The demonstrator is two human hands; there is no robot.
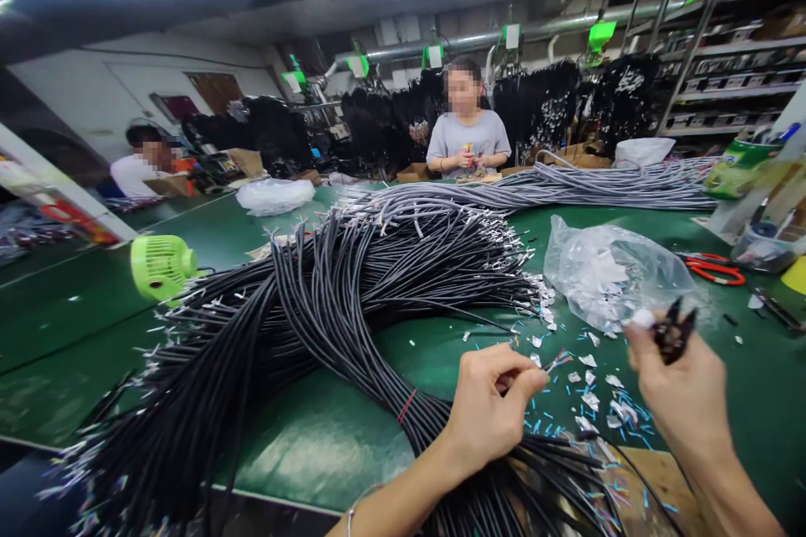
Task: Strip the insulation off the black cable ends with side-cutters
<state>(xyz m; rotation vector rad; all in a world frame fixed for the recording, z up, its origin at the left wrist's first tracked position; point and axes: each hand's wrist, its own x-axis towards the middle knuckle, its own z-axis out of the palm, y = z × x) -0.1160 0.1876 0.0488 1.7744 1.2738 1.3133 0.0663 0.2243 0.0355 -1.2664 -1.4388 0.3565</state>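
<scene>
Black cables [315, 294] are heaped left of the plastic bag [604, 277], one bared end [557, 362] pinched by fingers of the left hand [494, 403], cutters [672, 336] gripped by the right hand [683, 386], some ends seemingly done given the scraps [590, 401], remainder not tellable.

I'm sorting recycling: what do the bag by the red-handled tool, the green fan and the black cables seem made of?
Bag: plastic film, see-through, shiny creases. Green fan: probably moulded plastic, evenly coloured housing. Black cables: smooth, flexible jackets, perhaps PVC or rubber.
</scene>
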